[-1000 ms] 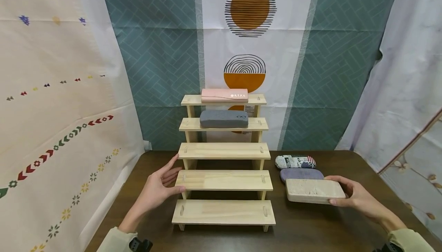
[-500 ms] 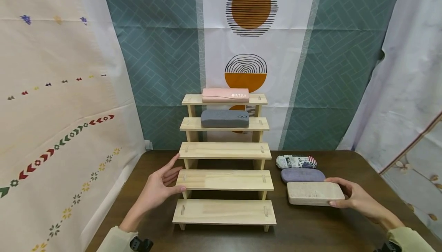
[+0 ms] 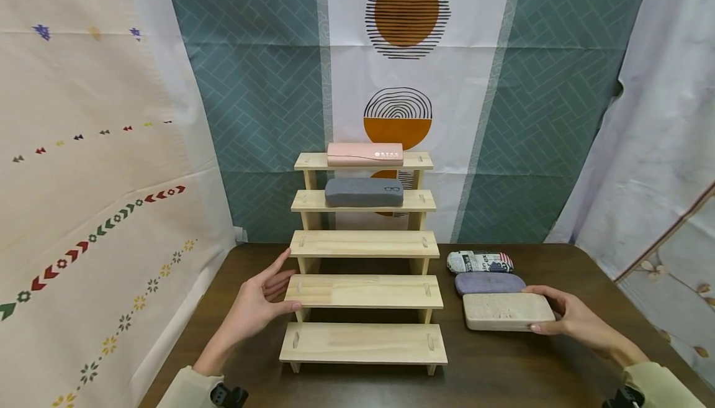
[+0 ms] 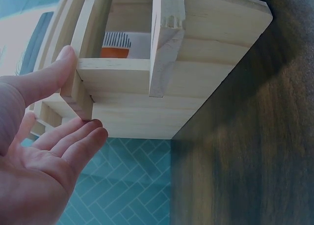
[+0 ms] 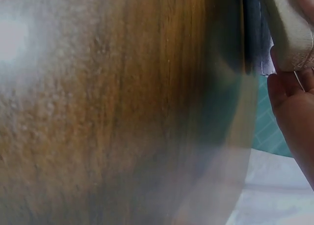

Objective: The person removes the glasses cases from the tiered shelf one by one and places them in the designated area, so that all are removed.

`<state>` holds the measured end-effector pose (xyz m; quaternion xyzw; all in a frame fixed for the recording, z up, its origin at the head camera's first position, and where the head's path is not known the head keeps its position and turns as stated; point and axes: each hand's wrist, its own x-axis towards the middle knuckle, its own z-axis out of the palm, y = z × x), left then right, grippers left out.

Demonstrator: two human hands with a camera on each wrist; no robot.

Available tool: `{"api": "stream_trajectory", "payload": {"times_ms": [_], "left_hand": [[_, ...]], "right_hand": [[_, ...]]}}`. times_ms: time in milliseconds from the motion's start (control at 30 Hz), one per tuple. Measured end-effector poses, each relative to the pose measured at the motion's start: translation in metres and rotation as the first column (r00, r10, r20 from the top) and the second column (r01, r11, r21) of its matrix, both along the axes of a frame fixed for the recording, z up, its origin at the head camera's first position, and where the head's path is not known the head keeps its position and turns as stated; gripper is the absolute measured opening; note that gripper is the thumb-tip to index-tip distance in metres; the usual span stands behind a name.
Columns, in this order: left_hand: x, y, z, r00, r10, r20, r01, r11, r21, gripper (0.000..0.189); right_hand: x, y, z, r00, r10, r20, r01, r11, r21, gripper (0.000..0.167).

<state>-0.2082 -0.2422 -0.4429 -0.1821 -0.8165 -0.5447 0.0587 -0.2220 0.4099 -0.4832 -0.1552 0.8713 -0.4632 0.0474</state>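
Note:
A stepped wooden display stand (image 3: 360, 341) stands on the table with five shelves' worth of tiers, several in all. My left hand (image 3: 252, 308) is at its left side, thumb on the second tier from the bottom and index fingertip at the tier above. In the left wrist view, that left hand (image 4: 54, 146) pinches a shelf end between thumb and fingers. My right hand (image 3: 578, 321) grips the right end of a beige glasses case (image 3: 505, 312). The case's end (image 5: 292, 33) shows at the right wrist view's edge. Whether it touches the table I cannot tell.
A pink glasses case (image 3: 365, 154) lies on the top tier, a grey one (image 3: 364, 192) just below. Behind the beige case lie a purple case (image 3: 488, 282) and a newsprint-patterned case (image 3: 478, 262). Patterned cloth (image 3: 268, 97) hangs around the dark wooden table (image 3: 486, 377).
The beige case has shifted slightly towards me, then a little back and left, with my right hand still gripping it. My left hand has stayed at the stand.

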Motion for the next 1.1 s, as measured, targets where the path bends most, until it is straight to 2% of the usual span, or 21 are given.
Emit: {"api": "stream_trajectory", "payload": {"times_ms": [167, 467, 567, 733, 1100], "left_hand": [[0.000, 0.000, 0.000, 1.000, 0.004, -0.007, -0.004, 1.000, -0.009, 0.103], [0.001, 0.001, 0.000, 1.000, 0.012, -0.005, -0.012, 1.000, -0.015, 0.103], [0.001, 0.001, 0.000, 1.000, 0.008, -0.001, -0.008, 1.000, -0.010, 0.103], [0.001, 0.000, 0.000, 1.000, -0.005, 0.007, 0.005, 1.000, -0.002, 0.103], [0.002, 0.001, 0.000, 1.000, 0.007, 0.013, -0.007, 1.000, -0.002, 0.103]], "right_hand": [[-0.001, 0.001, -0.001, 0.999, 0.015, -0.040, -0.014, 1.000, 0.028, 0.070], [-0.005, 0.004, -0.007, 0.987, 0.027, -0.159, -0.004, 0.989, 0.145, 0.069], [-0.006, 0.005, -0.008, 0.991, 0.014, -0.137, 0.004, 0.992, 0.128, 0.069], [-0.007, 0.006, -0.010, 0.989, 0.043, -0.142, -0.026, 0.993, 0.119, 0.070], [-0.011, 0.005, -0.012, 0.974, 0.082, -0.212, -0.065, 0.994, 0.085, 0.067]]}}
